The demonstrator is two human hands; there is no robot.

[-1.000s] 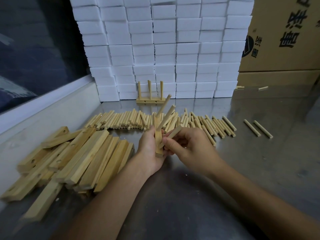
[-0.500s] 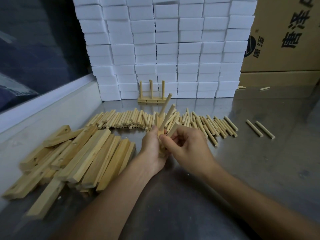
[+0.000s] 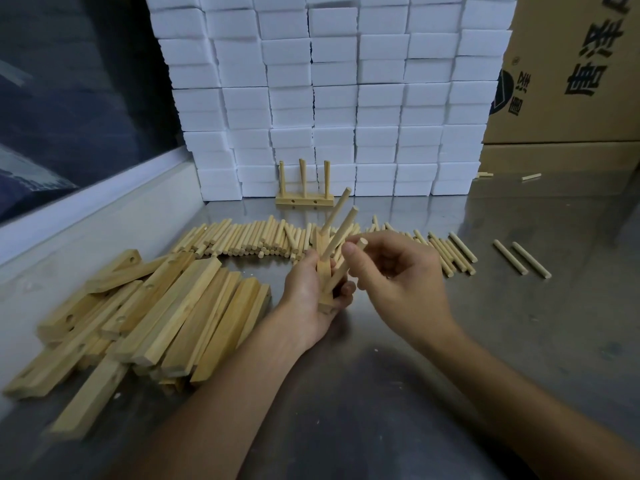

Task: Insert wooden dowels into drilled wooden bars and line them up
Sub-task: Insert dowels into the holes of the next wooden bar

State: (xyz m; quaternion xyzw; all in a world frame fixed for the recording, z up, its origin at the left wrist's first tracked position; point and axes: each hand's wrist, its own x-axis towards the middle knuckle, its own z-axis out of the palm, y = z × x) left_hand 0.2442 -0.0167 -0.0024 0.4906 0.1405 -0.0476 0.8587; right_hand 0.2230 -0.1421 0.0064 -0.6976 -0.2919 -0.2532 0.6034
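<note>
My left hand [image 3: 308, 289] grips a drilled wooden bar [image 3: 324, 271] held on end above the metal table. Two dowels [image 3: 337, 220] stick out of the bar, slanting up and to the right. My right hand [image 3: 391, 271] pinches a third dowel [image 3: 349, 258] whose lower end sits at the bar's lowest hole. A finished bar with three upright dowels [image 3: 304, 201] stands at the back against the white blocks. Loose dowels [image 3: 249, 237] lie in a long row behind my hands. A pile of drilled bars [image 3: 156, 306] lies to the left.
A wall of stacked white foam blocks [image 3: 332, 91] closes the back. Cardboard boxes [image 3: 571, 81] stand at the back right. Two stray dowels [image 3: 521, 259] lie on the steel table [image 3: 519, 341] to the right. A raised ledge [image 3: 86, 209] runs along the left side.
My right hand has brought the third dowel from a flatter angle up against the bar and pushed its end into the lowest hole. The left hand and bar barely moved.
</note>
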